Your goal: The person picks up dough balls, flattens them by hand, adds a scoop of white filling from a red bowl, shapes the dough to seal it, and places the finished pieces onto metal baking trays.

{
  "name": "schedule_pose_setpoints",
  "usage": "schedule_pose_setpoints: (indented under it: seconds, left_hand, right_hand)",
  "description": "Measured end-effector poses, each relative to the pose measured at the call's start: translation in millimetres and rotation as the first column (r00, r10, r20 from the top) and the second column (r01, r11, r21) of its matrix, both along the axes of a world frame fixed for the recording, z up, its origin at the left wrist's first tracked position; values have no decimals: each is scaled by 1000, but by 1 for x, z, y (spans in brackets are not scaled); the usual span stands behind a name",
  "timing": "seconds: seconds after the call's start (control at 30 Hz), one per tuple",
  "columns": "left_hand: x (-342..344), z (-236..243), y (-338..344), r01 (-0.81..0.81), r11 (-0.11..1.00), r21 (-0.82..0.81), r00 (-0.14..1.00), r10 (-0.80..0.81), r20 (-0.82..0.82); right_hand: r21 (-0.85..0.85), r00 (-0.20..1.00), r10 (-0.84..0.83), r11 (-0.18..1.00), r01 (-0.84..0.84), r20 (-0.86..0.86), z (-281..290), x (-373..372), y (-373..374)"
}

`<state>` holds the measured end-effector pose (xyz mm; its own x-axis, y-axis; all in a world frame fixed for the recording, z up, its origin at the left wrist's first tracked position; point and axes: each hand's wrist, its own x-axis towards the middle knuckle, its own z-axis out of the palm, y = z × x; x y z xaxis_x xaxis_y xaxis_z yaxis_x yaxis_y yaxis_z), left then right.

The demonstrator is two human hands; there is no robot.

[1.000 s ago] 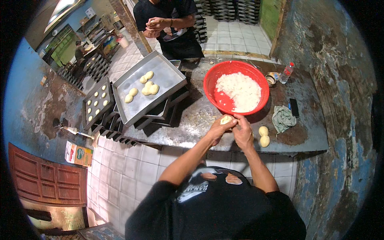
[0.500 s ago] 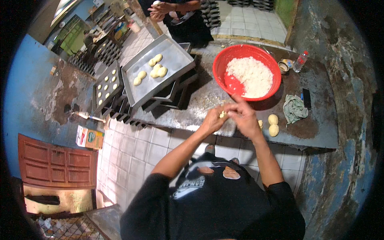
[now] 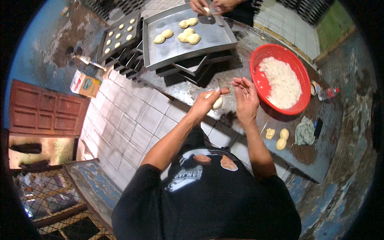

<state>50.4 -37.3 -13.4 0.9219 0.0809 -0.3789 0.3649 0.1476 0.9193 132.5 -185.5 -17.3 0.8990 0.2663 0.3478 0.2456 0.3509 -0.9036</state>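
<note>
My left hand (image 3: 203, 105) is closed around a pale ball of dough (image 3: 217, 102), its thumb lying across the top. Just to the right, my right hand (image 3: 246, 101) is raised with its fingers stretched out and nothing in it. Both are over the near edge of the worktable (image 3: 188, 89). Beyond my right hand stands a red basin (image 3: 255, 82) with a white, crumbly mass (image 3: 286, 86) inside. Two touching dough balls (image 3: 282, 139) rest on the table to the right, beside a small yellowish lump (image 3: 270, 133).
A metal tray (image 3: 168, 60) with several dough balls (image 3: 188, 37) tops a stack of trays. A co-worker's hands (image 3: 210, 7) are above its far edge. A smaller tray (image 3: 114, 42) is farther left. A cloth (image 3: 305, 132), phone (image 3: 318, 128) and bottle (image 3: 329, 93) lie right.
My hands were together and have moved apart; the dough ball now shows in my left hand. The view has swung, and the co-worker's hands are now by the tray.
</note>
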Motion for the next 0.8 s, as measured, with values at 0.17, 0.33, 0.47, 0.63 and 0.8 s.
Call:
schedule_pose_setpoints:
  seconds: [0.17,0.33,0.47,0.63,0.8]
  left_hand:
    - [16,2,43,-158,841,-518,934,298,199]
    - [30,-10,158,-516,845,144,720,336,607]
    - [25,-12,239,-591,763,-264,662,645,382]
    - [-15,-32,331,-812,573,112,541,665,516]
    - [-72,-36,375,-828,400,393,558,661,502]
  right_hand:
    - [-399,956,148,916,-37,252,-17,-6,86]
    - [138,469,495,780,-610,-731,37,11,204]
    - [-627,706,606,400,-669,-366,17,88,313]
    - [-928,261,892,345,138,370,-29,128,432]
    - [-949,154,938,316,-5,311,-53,131,444]
